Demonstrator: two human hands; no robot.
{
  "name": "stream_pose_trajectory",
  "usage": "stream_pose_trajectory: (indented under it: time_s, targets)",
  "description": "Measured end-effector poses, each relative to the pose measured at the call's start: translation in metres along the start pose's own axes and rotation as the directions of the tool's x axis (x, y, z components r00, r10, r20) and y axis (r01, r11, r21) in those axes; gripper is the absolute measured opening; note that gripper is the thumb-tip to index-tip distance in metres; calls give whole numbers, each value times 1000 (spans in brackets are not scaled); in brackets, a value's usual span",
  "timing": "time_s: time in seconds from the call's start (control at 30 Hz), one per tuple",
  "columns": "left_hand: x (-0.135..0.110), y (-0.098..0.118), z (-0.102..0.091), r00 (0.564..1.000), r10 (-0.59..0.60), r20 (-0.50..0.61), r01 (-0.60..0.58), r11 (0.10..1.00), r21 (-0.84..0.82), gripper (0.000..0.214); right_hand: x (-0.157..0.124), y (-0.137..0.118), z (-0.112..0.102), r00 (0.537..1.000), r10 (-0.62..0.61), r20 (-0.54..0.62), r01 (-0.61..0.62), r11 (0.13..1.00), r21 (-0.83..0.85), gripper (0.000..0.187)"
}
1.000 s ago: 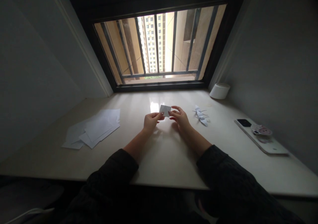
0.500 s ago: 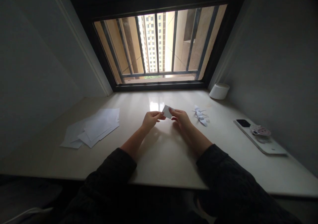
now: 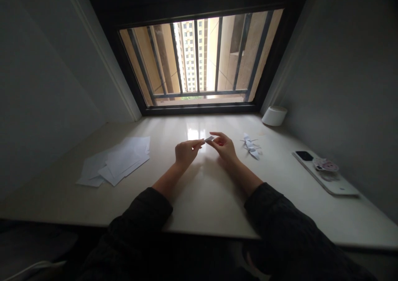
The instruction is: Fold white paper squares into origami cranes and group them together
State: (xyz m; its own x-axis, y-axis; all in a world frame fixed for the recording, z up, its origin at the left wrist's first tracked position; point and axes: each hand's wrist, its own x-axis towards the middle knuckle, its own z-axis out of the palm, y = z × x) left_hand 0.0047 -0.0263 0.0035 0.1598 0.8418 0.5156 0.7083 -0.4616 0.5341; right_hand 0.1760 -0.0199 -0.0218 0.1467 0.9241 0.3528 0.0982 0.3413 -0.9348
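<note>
A small piece of folded white paper [image 3: 209,139] is held up edge-on above the table between my two hands. My left hand [image 3: 186,153] pinches its left end with the fingertips. My right hand [image 3: 224,146] holds its right end between thumb and fingers. Most of the paper's face is hidden at this angle. A white origami crane [image 3: 250,147] lies on the table to the right of my right hand, out of reach of my fingertips.
Loose white paper sheets [image 3: 115,163] lie in an overlapping pile on the left of the pale table [image 3: 205,202]. A phone [image 3: 334,184] with a round sticker lies at right. A white cylinder [image 3: 274,116] stands by the barred window [image 3: 199,59].
The paper has been folded narrower and turned nearly edge-on. My hands have drawn slightly apart, with my left hand lower and further left.
</note>
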Motion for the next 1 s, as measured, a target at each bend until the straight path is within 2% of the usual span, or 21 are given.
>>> stream_pose_trajectory:
  time_s: [0.07,0.13,0.27,0.4,0.57,0.8,1.0]
  targets:
    - [0,-1,2,1000,6,-20,-6,999,33,24,-2,-1,2,997,-10,73,4,997,74,46]
    - [1,-3,4,999,-3,-47,4,999,35,27,-2,-2,4,994,-46,95,35,994,106,37]
    - [5,-8,6,999,-41,-36,34,983,-178,32,0,0,5,993,-79,91,68,990,120,29]
    - [7,-13,10,999,-53,9,52,902,-428,33,0,0,5,994,-56,92,41,986,163,30]
    - [8,-14,15,993,-120,20,107,783,-612,29,0,-2,6,993,-32,110,10,980,201,35]
    - [8,-8,12,981,-190,38,163,702,-693,26,-2,-7,5,998,21,65,-37,965,260,29]
    - [8,-1,14,945,-306,117,278,560,-781,25,-4,-13,5,997,68,44,-77,966,246,25]
